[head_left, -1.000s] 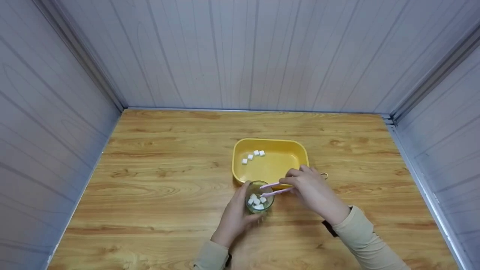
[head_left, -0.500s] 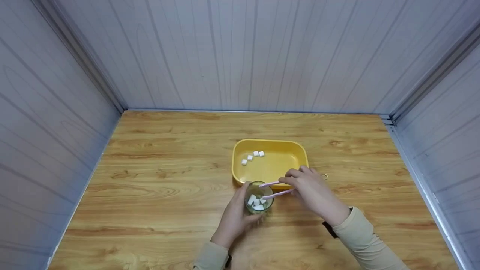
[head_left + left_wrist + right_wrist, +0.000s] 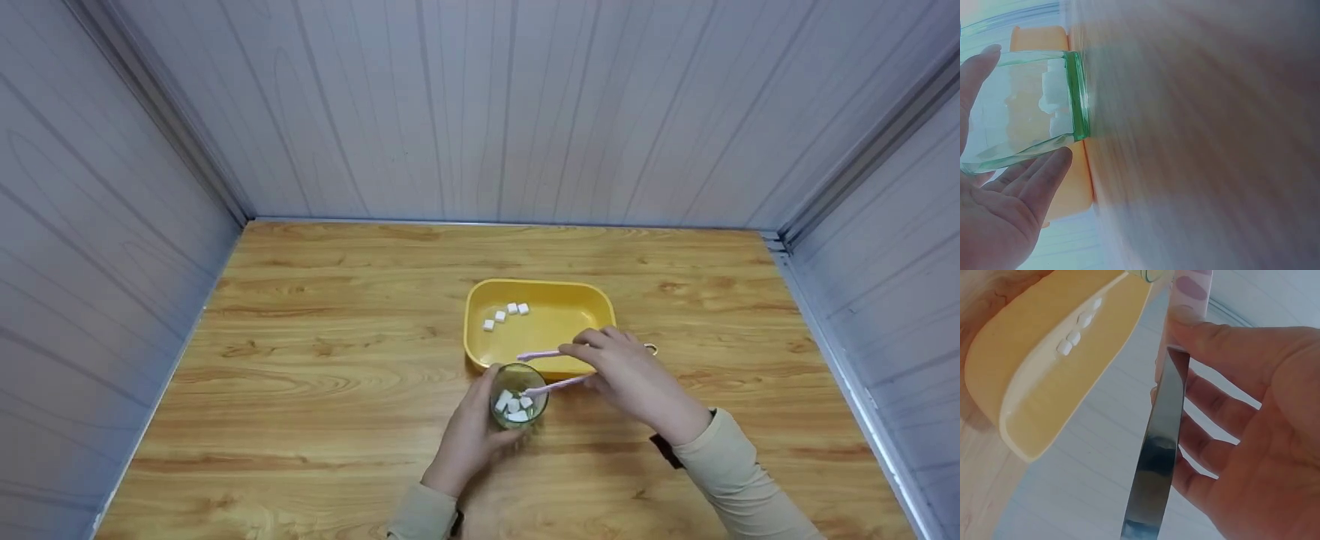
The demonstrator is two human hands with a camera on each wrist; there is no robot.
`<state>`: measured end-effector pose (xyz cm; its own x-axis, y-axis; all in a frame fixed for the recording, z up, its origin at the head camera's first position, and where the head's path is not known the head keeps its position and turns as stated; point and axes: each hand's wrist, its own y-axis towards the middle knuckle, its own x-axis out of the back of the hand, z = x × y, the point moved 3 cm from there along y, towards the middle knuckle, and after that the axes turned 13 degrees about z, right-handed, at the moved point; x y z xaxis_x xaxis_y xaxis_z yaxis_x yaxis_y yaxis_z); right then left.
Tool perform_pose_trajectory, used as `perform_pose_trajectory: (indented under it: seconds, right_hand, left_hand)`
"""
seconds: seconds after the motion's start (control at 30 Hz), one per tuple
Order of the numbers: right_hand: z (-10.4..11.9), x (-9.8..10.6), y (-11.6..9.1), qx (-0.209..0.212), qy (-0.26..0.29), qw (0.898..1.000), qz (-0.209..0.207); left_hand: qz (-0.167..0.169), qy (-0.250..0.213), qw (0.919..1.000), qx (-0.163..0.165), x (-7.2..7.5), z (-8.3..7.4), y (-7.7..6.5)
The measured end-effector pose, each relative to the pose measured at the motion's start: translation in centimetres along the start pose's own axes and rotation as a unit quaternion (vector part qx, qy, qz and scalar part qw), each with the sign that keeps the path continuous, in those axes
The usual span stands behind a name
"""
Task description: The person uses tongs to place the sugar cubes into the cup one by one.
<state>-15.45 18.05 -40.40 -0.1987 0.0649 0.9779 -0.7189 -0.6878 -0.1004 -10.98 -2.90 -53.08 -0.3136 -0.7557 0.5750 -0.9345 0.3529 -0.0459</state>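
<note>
Left hand (image 3: pixel 466 436) has thumb and fingers curled round a greenish clear glass (image 3: pixel 507 377) with a few white cubes (image 3: pixel 514 406) at the bottom, just behind it there's a yellow tray (image 3: pixel 566 322) with four more cubes (image 3: pixel 500 316) towards its left, then pink-armed tongs (image 3: pixel 544 353) spread apart, one tip in the glass, pinched by the right hand (image 3: pixel 628 373)

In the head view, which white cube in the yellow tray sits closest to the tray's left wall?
The white cube at the row's near-left end; the other three lie farther right and farther back.
</note>
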Motion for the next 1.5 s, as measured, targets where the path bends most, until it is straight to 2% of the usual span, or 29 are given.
perform_pose_trajectory:
  seconds: [0.33, 0.6, 1.03, 1.3, 1.5]
  right_hand:
    - [-0.6, 1.7, 0.7, -0.005, -0.027, 0.999, -0.018]
    - [-1.6, 2.1, 2.3, -0.021, -0.035, 0.999, -0.008]
    - [-4.0, 1.3, 5.4, -0.044, -0.064, 0.997, 0.007]
    - [-5.6, 0.5, 7.4, -0.07, -0.064, 0.995, 0.025]
    - [-6.3, 0.0, 8.6, -0.07, -0.069, 0.995, 0.016]
  left_hand:
    - [0.012, -0.004, 0.9999, 0.009, 0.1, 0.1, 0.0]
    - [0.004, -0.004, 1.0, -0.001, 0.1, 0.1, -0.2]
    - [0.001, -0.006, 0.9999, 0.01, 0.0, 0.2, 0.0]
    - [-0.003, 0.005, 0.9999, -0.008, 0.1, 0.2, -0.1]
    - [-0.002, 0.012, 0.9998, -0.015, 0.1, 0.1, -0.1]
